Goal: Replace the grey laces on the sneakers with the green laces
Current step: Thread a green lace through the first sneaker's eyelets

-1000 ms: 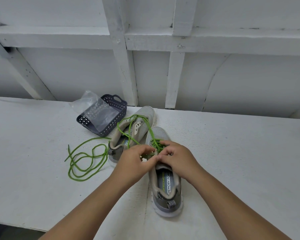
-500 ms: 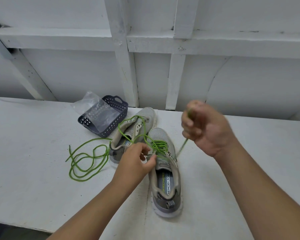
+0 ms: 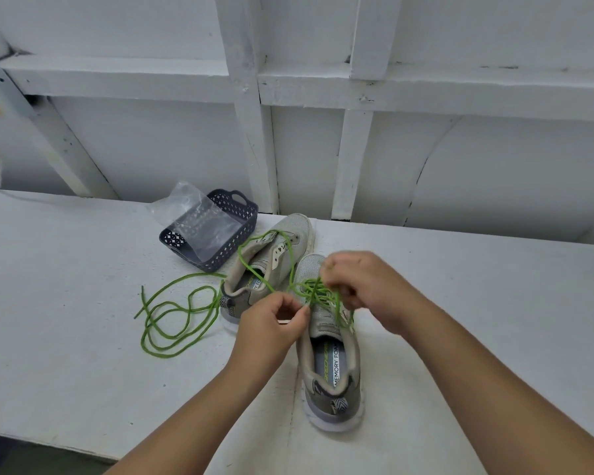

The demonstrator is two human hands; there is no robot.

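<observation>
Both hands over near sneaker (image 3: 330,365) on white counter (image 3: 83,337), heel toward camera. Left hand (image 3: 271,320) pinching green lace (image 3: 309,289) at eyelets; right hand (image 3: 364,286) curled round same lace above tongue. Lace partly threaded, one strand looping back over far sneaker (image 3: 271,252), touching near one's left side. Second green lace (image 3: 172,313) coiled loose on counter, left of sneakers. Grey basket (image 3: 220,231) with clear bag (image 3: 189,214) behind, near wall.

We note a white table (image 3: 83,337) bearing two grey sneakers (image 3: 330,358) centre, a loose green lace (image 3: 172,323) left, a dark basket (image 3: 216,234) far left.
</observation>
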